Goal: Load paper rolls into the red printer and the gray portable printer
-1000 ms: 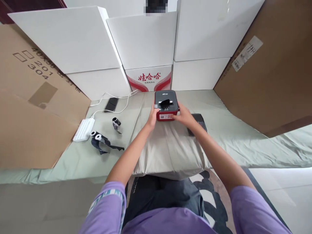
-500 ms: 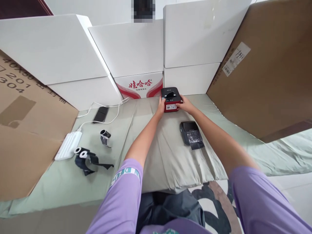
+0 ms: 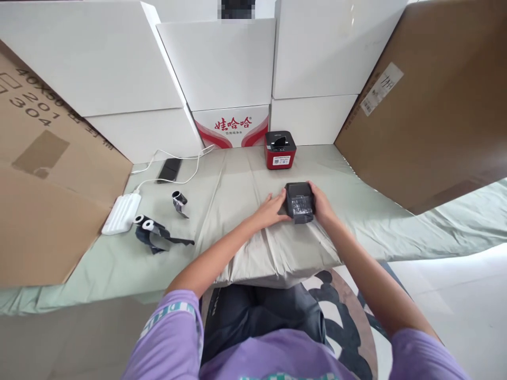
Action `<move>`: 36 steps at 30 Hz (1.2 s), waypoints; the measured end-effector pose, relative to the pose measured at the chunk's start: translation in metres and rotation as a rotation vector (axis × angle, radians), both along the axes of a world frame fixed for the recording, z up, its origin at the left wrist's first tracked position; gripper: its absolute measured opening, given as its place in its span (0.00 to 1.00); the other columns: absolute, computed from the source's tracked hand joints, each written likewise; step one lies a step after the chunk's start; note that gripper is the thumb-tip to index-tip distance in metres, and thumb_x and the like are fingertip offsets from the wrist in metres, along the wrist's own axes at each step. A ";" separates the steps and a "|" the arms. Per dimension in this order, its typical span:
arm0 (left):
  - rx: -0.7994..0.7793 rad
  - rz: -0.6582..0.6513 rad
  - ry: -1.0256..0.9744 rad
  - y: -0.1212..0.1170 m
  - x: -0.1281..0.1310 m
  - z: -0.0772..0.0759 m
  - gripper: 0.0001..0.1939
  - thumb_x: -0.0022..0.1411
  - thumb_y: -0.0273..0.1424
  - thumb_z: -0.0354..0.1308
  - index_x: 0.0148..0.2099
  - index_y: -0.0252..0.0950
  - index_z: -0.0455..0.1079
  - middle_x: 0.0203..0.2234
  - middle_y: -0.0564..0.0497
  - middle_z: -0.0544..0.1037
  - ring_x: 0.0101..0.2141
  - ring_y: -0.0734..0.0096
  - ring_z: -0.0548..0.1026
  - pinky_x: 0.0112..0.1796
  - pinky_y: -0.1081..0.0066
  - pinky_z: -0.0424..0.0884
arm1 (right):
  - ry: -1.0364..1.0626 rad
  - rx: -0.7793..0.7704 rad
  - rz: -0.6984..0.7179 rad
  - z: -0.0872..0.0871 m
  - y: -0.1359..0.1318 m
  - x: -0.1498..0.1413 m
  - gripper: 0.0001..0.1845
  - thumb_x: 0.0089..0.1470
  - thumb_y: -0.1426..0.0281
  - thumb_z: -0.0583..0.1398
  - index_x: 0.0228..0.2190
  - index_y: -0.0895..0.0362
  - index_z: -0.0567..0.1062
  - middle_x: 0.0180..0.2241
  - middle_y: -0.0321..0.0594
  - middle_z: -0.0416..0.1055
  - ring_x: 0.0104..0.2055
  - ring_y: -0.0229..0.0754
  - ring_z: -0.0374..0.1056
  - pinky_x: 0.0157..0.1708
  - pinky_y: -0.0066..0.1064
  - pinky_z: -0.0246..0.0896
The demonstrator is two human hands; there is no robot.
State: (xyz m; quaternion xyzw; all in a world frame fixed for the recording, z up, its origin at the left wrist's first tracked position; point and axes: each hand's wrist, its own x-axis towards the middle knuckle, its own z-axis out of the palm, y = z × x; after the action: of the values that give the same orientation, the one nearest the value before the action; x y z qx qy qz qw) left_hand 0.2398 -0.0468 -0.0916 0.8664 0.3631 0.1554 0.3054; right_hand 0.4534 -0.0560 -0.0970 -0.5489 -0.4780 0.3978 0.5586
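A black portable label printer [image 3: 298,191] lies on the cloth-covered surface in front of me, a dark strip of paper hanging from its near side. My right hand [image 3: 320,203] wraps its right side. At its left side, my left hand [image 3: 273,210] grips the edge with fingertips and thumb, the other fingers loosely spread. Farther back, by the white boxes, stands a red and black label printer [image 3: 279,157] with a white sticker on its front and black paper poking from its top slot. Neither hand touches it.
Several rolls of black paper, one roll [image 3: 179,199] apart from the pair [image 3: 150,227], lie at left. Beside them are a white power bank [image 3: 122,214] with a cable and a black phone [image 3: 169,170]. Cardboard panels [image 3: 428,105] and white boxes [image 3: 222,68] wall the sides and back.
Both hands have let go of the red printer, which now stands by the boxes. They have come nearer to me and taken hold of the black printer, now turned straighter. The view has shifted slightly.
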 end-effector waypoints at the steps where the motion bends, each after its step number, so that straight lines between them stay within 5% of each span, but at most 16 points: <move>1: 0.031 0.026 -0.008 -0.004 -0.014 0.003 0.58 0.64 0.47 0.62 0.78 0.38 0.26 0.76 0.37 0.43 0.74 0.54 0.49 0.72 0.49 0.36 | 0.065 -0.011 0.002 0.007 0.001 -0.017 0.31 0.58 0.45 0.56 0.56 0.48 0.76 0.63 0.38 0.72 0.69 0.53 0.63 0.72 0.54 0.52; 6: 0.152 0.190 -0.047 -0.031 -0.119 0.008 0.52 0.68 0.44 0.59 0.79 0.43 0.26 0.76 0.41 0.42 0.74 0.54 0.45 0.72 0.48 0.39 | 0.206 -0.008 0.165 0.032 -0.001 -0.119 0.35 0.58 0.42 0.56 0.59 0.49 0.75 0.65 0.35 0.69 0.71 0.51 0.60 0.74 0.46 0.49; 9: 0.137 0.270 -0.010 -0.047 -0.172 0.002 0.51 0.68 0.42 0.59 0.79 0.45 0.28 0.76 0.41 0.44 0.74 0.52 0.47 0.72 0.46 0.41 | 0.195 -0.052 0.236 0.027 -0.006 -0.171 0.40 0.57 0.39 0.55 0.61 0.50 0.72 0.68 0.35 0.64 0.73 0.50 0.56 0.75 0.46 0.44; 12: 0.115 0.319 0.065 -0.054 -0.197 -0.007 0.50 0.67 0.39 0.61 0.79 0.44 0.32 0.75 0.40 0.48 0.73 0.53 0.51 0.71 0.46 0.41 | 0.162 -0.098 0.248 0.014 -0.010 -0.199 0.43 0.58 0.38 0.54 0.63 0.52 0.70 0.70 0.39 0.61 0.75 0.51 0.52 0.75 0.47 0.41; 17: 0.130 0.352 0.141 -0.060 -0.190 -0.013 0.51 0.64 0.36 0.63 0.79 0.44 0.37 0.74 0.41 0.54 0.73 0.52 0.53 0.72 0.46 0.38 | 0.061 -0.099 0.263 0.000 -0.014 -0.201 0.49 0.58 0.36 0.52 0.67 0.56 0.66 0.72 0.44 0.56 0.76 0.50 0.48 0.76 0.44 0.37; 26: 0.120 0.441 0.182 -0.068 -0.174 -0.006 0.49 0.60 0.31 0.61 0.77 0.36 0.43 0.72 0.38 0.58 0.71 0.52 0.58 0.72 0.45 0.41 | 0.012 -0.086 0.275 0.002 -0.016 -0.201 0.58 0.56 0.32 0.47 0.70 0.62 0.59 0.73 0.49 0.52 0.76 0.50 0.47 0.76 0.41 0.37; 36: 0.201 0.408 0.260 -0.072 -0.172 -0.005 0.45 0.63 0.32 0.57 0.77 0.33 0.43 0.72 0.36 0.57 0.72 0.50 0.55 0.71 0.41 0.42 | 0.081 -0.082 0.214 -0.001 -0.015 -0.199 0.52 0.58 0.35 0.49 0.69 0.59 0.63 0.73 0.44 0.54 0.76 0.47 0.49 0.75 0.42 0.40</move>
State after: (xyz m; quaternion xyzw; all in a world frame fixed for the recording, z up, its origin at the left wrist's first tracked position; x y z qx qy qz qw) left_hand 0.0681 -0.1184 -0.0966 0.8141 0.5492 0.1362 0.1307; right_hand 0.2547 -0.0707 -0.0979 -0.5005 -0.4944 0.4962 0.5088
